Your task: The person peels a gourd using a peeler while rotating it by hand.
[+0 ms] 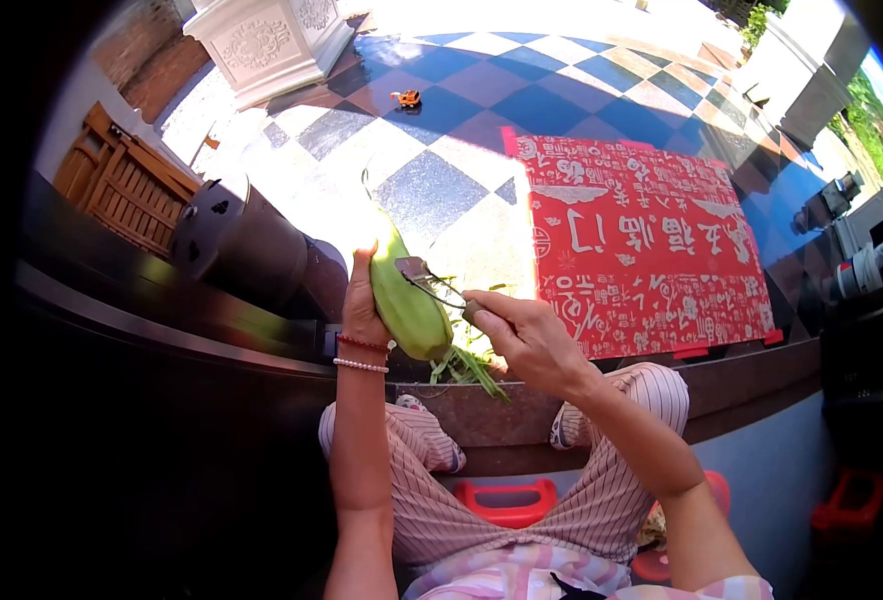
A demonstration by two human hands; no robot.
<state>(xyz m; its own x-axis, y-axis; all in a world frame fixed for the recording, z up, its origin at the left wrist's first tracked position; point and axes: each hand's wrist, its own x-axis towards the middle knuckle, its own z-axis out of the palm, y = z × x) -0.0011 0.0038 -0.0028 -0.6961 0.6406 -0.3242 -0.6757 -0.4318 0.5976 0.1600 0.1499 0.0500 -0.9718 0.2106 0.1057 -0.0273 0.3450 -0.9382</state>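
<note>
A long green gourd (406,305) is held up at a slant in front of me. My left hand (363,300) grips its left side, with the thumb up along it. My right hand (531,335) is closed around the handle of a peeler (419,272), whose metal head rests against the upper part of the gourd. Green peel strips (471,372) lie in a small heap beneath the gourd's lower end, on the step's edge.
A red mat (651,250) with white characters covers the floor at right. A small orange toy (407,98) stands farther off on checkered tiles. At left are a dark round bin (231,235) and wooden slatted furniture (141,195). A red stool (506,503) shows between my legs.
</note>
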